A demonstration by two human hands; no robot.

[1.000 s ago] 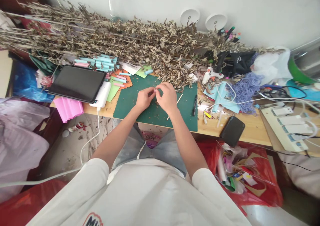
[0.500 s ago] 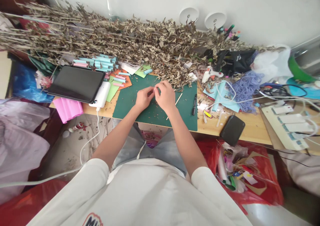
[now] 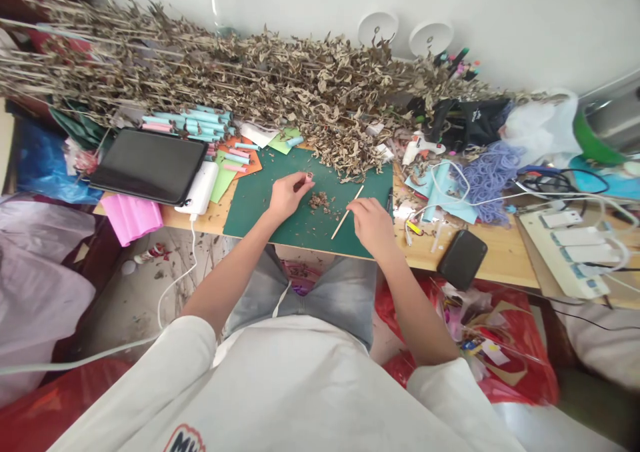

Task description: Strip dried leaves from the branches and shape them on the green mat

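My left hand [image 3: 287, 196] is closed, pinching a small pink paper tube [image 3: 309, 179] with brown leaf bits at its upper end. Beside it, a little heap of crumbled dried leaves [image 3: 320, 202] lies on the green cutting mat [image 3: 255, 205]. My right hand [image 3: 373, 224] has its fingertips together at a thin wooden stick [image 3: 342, 221], which still lies slanted on the mat. Part of a black pen [image 3: 389, 200] shows just beyond the right hand.
Dried leafy stems [image 3: 280, 72] fill the back of the table. At left are rolled paper tubes [image 3: 205, 125], a tablet [image 3: 150, 169] and a white power bank [image 3: 201, 189]. To the right sit a glue gun [image 3: 420, 147], purple yarn [image 3: 493, 175], a black phone-like device [image 3: 463, 259] and a power strip [image 3: 565, 249].
My right hand has left the left hand and moved right and down to the stick. The pink tube and leaf heap, hidden before, now show. My left hand has stayed nearly still.
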